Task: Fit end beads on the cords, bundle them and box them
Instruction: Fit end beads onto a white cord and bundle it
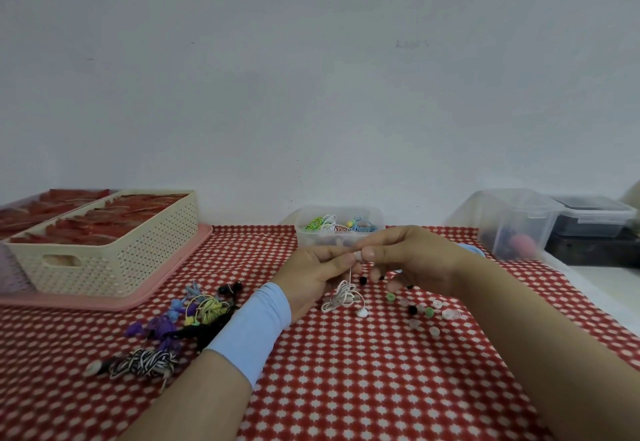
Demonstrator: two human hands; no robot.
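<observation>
Left hand [311, 274] pinches cord [341, 297] just behind its tip, right hand [408, 257] pinches bead [358, 255] at thumb; choke up near tip, push straight, avoid buckling.

**Matt cloth, smooth plastic**

The tablecloth [346, 371] is matt printed cloth. The clear box [311, 241] at its far edge is smooth, slightly glossy plastic. Left of that box, a cream basket [138, 257] of perforated matt plastic sits on a smooth pink plastic tray [166, 284]. In front of the box, the white cord [341, 297] looks like soft textile and its pale bead [358, 255] like smooth plastic. The loose beads [429, 311] shine faintly, and the wrist sleeve [252, 329] is matt stretch cloth
</observation>
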